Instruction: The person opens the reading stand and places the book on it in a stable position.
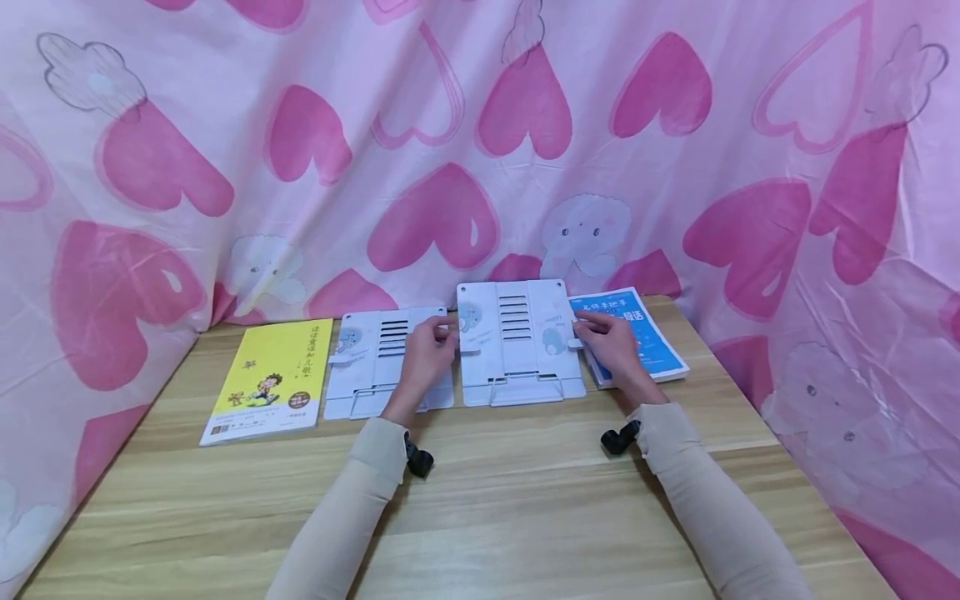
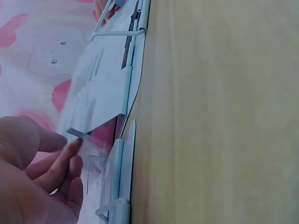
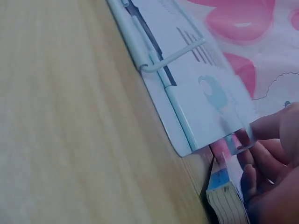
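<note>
A white book stand (image 1: 517,360) with a slotted back, pale cartoon prints and a wire ledge along its front leans up between both hands. At its left edge my left hand (image 1: 429,360) pinches a small side tab (image 2: 78,133) between thumb and fingertips. My right hand (image 1: 609,342) grips the matching tab (image 3: 240,141) on the right edge, its fingers curled behind. A second white book stand (image 1: 362,340) of the same kind lies lower to the left, partly covered by the left hand and forearm.
A yellow children's book (image 1: 273,367) lies at the left of the wooden table (image 1: 495,500). Behind the right hand is a thick blue book (image 1: 651,346), partly covered by it. A pink heart-patterned cloth (image 1: 427,108) hangs along the back and sides.
</note>
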`<action>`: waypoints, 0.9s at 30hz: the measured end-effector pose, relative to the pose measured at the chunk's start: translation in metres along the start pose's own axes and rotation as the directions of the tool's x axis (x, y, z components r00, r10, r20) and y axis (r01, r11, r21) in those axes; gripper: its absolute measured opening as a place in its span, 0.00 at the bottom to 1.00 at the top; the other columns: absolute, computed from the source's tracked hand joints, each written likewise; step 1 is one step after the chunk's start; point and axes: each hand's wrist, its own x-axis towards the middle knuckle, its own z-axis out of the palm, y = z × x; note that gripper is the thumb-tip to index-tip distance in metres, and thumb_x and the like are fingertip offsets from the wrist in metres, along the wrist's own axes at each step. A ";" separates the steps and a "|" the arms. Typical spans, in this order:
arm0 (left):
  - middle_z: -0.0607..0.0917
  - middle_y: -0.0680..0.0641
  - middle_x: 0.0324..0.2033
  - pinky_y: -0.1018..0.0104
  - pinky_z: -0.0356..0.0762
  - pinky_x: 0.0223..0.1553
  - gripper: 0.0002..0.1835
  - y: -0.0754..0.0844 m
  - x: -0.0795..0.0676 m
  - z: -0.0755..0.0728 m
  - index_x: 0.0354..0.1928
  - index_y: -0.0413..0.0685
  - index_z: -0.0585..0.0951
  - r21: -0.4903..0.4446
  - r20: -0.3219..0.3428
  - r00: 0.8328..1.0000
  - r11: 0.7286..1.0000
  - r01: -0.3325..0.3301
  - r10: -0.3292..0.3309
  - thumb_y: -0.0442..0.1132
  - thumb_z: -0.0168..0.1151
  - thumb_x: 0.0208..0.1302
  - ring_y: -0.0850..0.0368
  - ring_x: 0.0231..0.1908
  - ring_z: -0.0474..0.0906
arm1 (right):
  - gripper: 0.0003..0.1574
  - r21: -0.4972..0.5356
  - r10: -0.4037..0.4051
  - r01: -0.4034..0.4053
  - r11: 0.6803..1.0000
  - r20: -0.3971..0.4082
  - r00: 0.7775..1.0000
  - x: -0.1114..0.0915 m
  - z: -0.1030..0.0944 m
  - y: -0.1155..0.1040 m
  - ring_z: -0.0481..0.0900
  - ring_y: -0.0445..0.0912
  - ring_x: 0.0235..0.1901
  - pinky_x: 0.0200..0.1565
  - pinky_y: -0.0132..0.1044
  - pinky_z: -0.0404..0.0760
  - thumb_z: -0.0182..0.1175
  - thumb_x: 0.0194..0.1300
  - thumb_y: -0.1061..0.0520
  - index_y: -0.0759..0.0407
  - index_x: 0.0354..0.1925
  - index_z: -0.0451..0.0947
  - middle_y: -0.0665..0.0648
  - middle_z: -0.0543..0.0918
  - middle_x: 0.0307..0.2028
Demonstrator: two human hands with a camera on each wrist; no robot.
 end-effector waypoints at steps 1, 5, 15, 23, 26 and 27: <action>0.93 0.43 0.46 0.65 0.86 0.40 0.17 0.001 0.000 0.000 0.64 0.44 0.85 -0.016 -0.004 1.000 1.000 0.000 0.000 0.37 0.65 0.77 0.52 0.43 0.88 | 0.29 0.019 0.001 0.000 1.000 -0.006 1.000 0.000 -0.001 0.000 0.79 0.55 0.69 0.76 0.53 0.73 0.64 0.80 0.44 0.46 0.74 0.79 0.59 0.85 0.66; 0.92 0.45 0.46 0.65 0.86 0.44 0.17 0.004 0.000 0.001 0.61 0.43 0.87 -0.033 -0.001 1.000 0.999 -0.005 0.005 0.36 0.69 0.74 0.53 0.45 0.87 | 0.28 0.074 -0.007 0.008 0.997 -0.009 1.000 -0.001 -0.003 -0.001 0.78 0.53 0.69 0.76 0.51 0.74 0.64 0.80 0.45 0.46 0.73 0.80 0.58 0.85 0.66; 0.90 0.43 0.46 0.57 0.88 0.52 0.12 0.009 -0.001 0.001 0.56 0.42 0.87 -0.071 -0.014 1.000 0.997 -0.013 0.012 0.34 0.68 0.73 0.49 0.49 0.87 | 0.25 0.072 -0.033 0.034 0.997 -0.018 0.999 0.001 -0.006 -0.003 0.79 0.51 0.66 0.74 0.47 0.76 0.65 0.79 0.43 0.43 0.69 0.83 0.55 0.85 0.64; 0.91 0.43 0.47 0.56 0.91 0.47 0.10 0.011 -0.002 -0.002 0.53 0.44 0.87 -0.098 -0.070 0.995 0.992 -0.079 0.073 0.34 0.68 0.74 0.46 0.48 0.90 | 0.26 0.114 -0.124 0.126 0.985 -0.027 0.992 0.003 -0.007 -0.002 0.83 0.44 0.60 0.63 0.26 0.82 0.64 0.79 0.41 0.47 0.68 0.83 0.56 0.86 0.62; 0.91 0.43 0.48 0.55 0.92 0.50 0.10 0.011 -0.002 -0.002 0.54 0.46 0.86 -0.109 -0.078 0.992 0.988 -0.112 0.104 0.34 0.68 0.74 0.46 0.49 0.90 | 0.27 0.162 -0.148 0.151 0.975 -0.031 0.988 0.002 -0.009 -0.003 0.84 0.41 0.59 0.62 0.23 0.82 0.66 0.78 0.43 0.51 0.68 0.83 0.56 0.86 0.61; 0.91 0.44 0.49 0.55 0.92 0.51 0.10 0.011 -0.002 -0.002 0.54 0.46 0.86 -0.112 -0.080 0.990 0.986 -0.124 0.115 0.34 0.68 0.75 0.46 0.49 0.90 | 0.27 0.176 -0.156 0.159 0.972 -0.030 0.987 0.002 -0.009 -0.003 0.84 0.40 0.58 0.61 0.22 0.81 0.66 0.78 0.43 0.52 0.68 0.82 0.56 0.86 0.61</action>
